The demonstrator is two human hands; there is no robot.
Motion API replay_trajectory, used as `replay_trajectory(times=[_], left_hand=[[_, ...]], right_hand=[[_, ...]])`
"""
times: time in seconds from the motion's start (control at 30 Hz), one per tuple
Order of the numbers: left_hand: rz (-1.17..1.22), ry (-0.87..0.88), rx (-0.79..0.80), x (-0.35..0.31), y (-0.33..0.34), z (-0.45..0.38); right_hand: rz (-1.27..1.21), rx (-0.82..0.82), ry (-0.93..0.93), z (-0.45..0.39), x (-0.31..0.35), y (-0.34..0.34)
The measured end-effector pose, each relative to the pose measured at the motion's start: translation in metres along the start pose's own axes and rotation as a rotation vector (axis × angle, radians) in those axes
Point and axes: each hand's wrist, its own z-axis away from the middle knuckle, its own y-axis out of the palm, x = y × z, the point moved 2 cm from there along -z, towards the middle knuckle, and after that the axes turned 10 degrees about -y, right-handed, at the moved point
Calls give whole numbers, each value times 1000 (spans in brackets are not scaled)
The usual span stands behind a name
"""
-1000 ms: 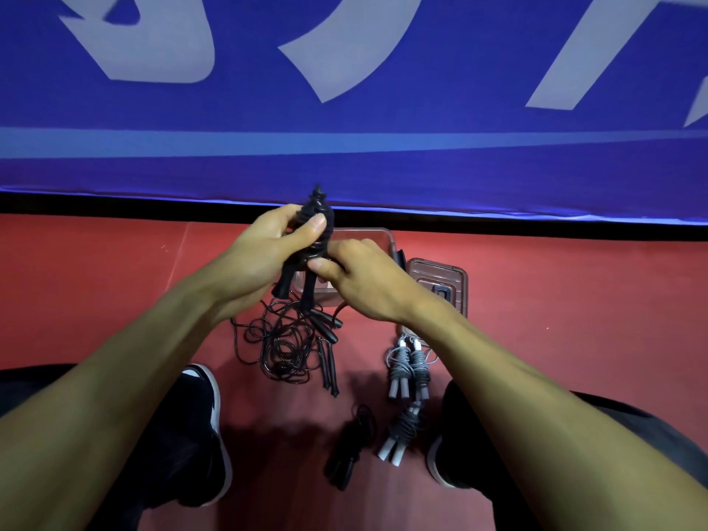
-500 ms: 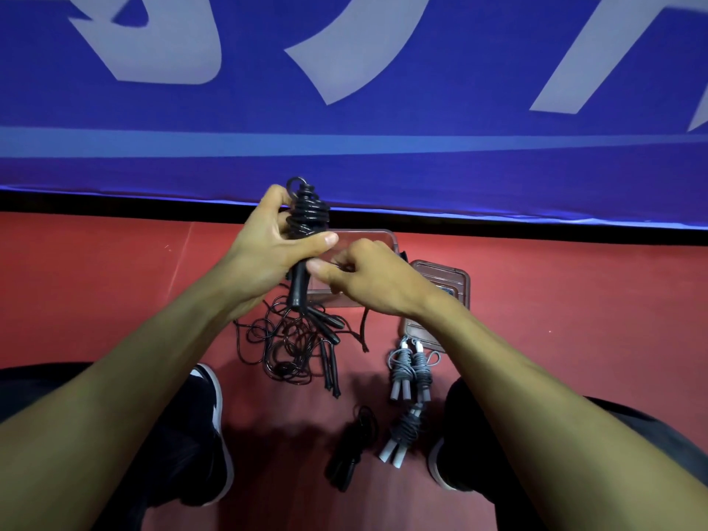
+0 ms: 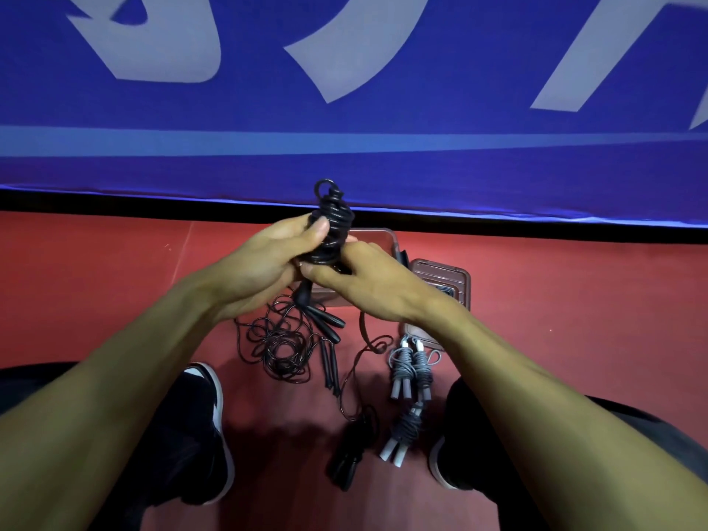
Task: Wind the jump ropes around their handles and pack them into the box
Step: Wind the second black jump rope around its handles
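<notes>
My left hand [image 3: 268, 262] grips the handles of a black jump rope [image 3: 332, 220], held upright with cord coiled round its top. My right hand [image 3: 367, 279] pinches that rope's cord just below the coils. A loose tail of the cord [image 3: 360, 354] trails down to the floor. Behind my hands lies the clear plastic box [image 3: 377, 237], mostly hidden. Its lid [image 3: 444, 277] lies to the right.
On the red floor lie a tangled black rope [image 3: 279, 346] with loose handles, two wound grey ropes [image 3: 410, 367], another wound grey rope [image 3: 404, 431] and a wound black rope [image 3: 350, 454]. My shoes [image 3: 208, 427] flank them. A blue banner [image 3: 344, 90] stands behind.
My right hand has carried the cord round the handles, adding turns. The bundle has shifted slightly and more loose cord tail has been drawn up across the floor.
</notes>
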Motion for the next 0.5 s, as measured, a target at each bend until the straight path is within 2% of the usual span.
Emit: replay_trajectory(times=[0.13, 0.3, 0.43, 0.5], left_hand=[[-162, 32, -4, 0, -5, 1], [-190, 72, -313, 3, -10, -5], [-263, 111, -494, 2, -5, -5], [-224, 105, -503, 2, -2, -5]], right_hand=[[106, 8, -10, 1, -3, -5], [245, -70, 98, 3, -8, -7], [121, -139, -51, -3, 0, -1], [102, -160, -118, -5, 0, 0]])
